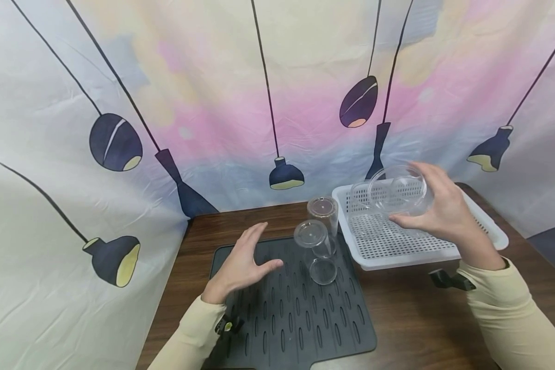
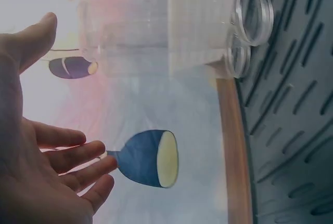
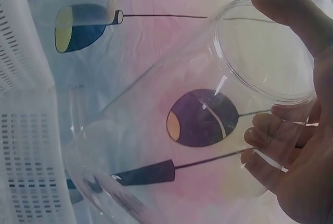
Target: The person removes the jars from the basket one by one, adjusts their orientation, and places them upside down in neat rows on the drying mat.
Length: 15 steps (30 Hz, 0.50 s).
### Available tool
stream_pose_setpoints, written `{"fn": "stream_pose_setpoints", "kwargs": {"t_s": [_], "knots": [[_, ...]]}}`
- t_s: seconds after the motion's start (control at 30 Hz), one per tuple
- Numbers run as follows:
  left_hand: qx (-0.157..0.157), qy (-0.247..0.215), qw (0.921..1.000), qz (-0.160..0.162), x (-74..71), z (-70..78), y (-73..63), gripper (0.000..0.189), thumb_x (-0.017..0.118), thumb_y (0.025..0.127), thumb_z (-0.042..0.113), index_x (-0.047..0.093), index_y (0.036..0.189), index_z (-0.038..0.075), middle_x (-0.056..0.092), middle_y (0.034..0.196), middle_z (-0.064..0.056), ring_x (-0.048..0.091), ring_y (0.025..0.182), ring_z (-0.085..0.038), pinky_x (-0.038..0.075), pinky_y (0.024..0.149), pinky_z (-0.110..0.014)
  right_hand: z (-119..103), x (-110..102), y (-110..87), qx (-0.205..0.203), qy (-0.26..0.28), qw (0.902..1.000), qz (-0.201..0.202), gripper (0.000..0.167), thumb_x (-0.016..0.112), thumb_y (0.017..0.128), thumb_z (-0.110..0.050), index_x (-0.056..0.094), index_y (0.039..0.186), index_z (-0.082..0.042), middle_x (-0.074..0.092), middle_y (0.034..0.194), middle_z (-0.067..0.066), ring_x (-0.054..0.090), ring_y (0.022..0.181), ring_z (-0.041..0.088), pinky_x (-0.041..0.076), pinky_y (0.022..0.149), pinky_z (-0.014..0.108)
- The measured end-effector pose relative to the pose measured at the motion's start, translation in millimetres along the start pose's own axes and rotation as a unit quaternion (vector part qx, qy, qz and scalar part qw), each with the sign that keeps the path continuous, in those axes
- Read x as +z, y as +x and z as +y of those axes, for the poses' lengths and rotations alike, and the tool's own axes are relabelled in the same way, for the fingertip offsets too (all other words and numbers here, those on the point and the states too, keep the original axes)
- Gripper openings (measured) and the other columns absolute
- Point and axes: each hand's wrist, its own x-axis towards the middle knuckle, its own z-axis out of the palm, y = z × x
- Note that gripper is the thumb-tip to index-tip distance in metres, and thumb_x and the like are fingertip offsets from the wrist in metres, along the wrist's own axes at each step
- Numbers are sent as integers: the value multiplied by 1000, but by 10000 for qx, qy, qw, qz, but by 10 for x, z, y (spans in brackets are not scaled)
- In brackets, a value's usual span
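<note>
My right hand (image 1: 444, 210) grips a clear tumbler (image 1: 398, 192) near one end, holding it tilted over the white basket. In the right wrist view, the thumb (image 3: 294, 13) lies at the tumbler's round end, with the other fingers curled against its side. My left hand (image 1: 240, 264) is raised over the dark drying mat (image 1: 277, 313), fingers extended, thumb spread apart, holding nothing. To its right, two clear tumblers stand on the mat, a front one (image 1: 312, 235) and a rear one (image 1: 324, 208). Both show side by side in the left wrist view, beyond the left hand.
The white perforated basket (image 1: 411, 259) sits on the brown wooden table (image 1: 398, 313), right of the mat. A cloth backdrop (image 1: 222, 103) printed with hanging lamps rises behind the table and along its left side.
</note>
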Motion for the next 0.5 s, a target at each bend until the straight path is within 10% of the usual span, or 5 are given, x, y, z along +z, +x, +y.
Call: {"fn": "stream_pose_setpoints", "kwargs": {"t_s": [0.5], "knots": [[117,-215,9992,319,-107,267,127,93,66,81,65,26,155,24,30,158,-4,28,146,-28,33,109,-60,-201,123,100,-593,-358,9972,-265,114,97,45,-28,44,144,-9,48,139,21,44,125,39,39,99,64]]}}
